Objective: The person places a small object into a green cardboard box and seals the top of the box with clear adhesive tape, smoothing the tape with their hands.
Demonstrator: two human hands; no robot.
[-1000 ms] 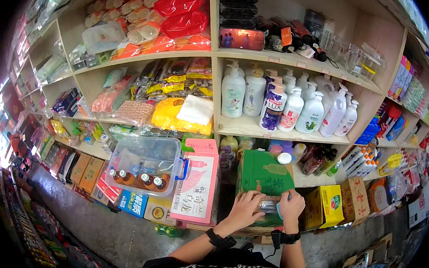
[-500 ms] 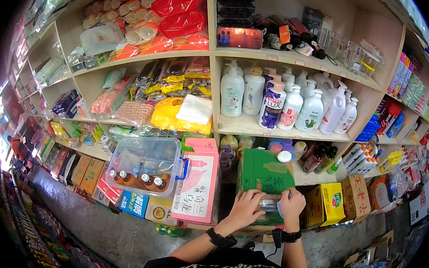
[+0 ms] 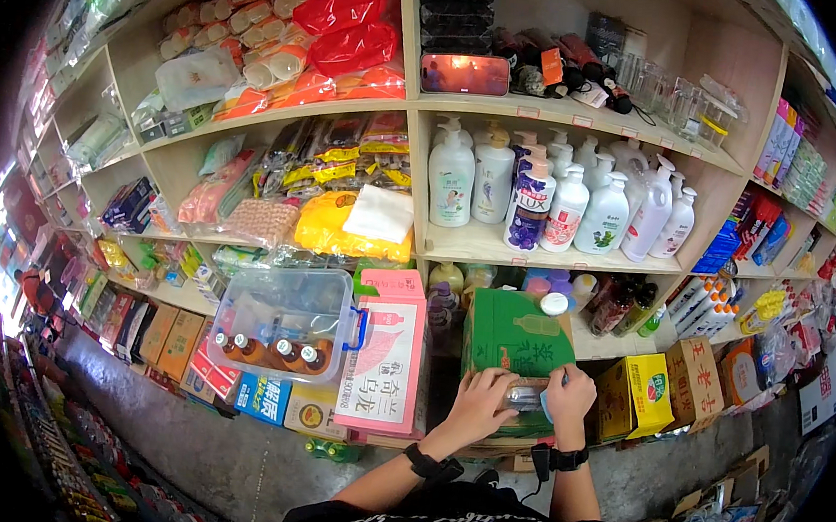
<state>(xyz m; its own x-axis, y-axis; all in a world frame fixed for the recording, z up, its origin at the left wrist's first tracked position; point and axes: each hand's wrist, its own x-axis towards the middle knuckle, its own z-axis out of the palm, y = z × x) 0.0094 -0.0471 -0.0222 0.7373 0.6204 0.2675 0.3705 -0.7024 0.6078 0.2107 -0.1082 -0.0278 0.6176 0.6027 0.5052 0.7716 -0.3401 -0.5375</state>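
Observation:
On the front of a green carton (image 3: 495, 334), a small clear container (image 3: 525, 396) lies sideways between my hands. My left hand (image 3: 481, 402) is closed around its left end, thumb and fingers pressing on it. At the other end my right hand (image 3: 569, 396) is closed, fingertips bent. A light blue piece (image 3: 546, 406) shows beside its fingers; whether this is cloth or part of the container I cannot tell. Farther back on the carton sits a round white cap (image 3: 556, 304).
Left of the carton stand a pink-and-white box (image 3: 382, 356) and a clear plastic bin (image 3: 287, 295) holding brown bottles. Beyond are shelves with pump bottles (image 3: 607, 216). A yellow box (image 3: 649, 398) stands to the right. A phone (image 3: 465, 74) leans on the upper shelf.

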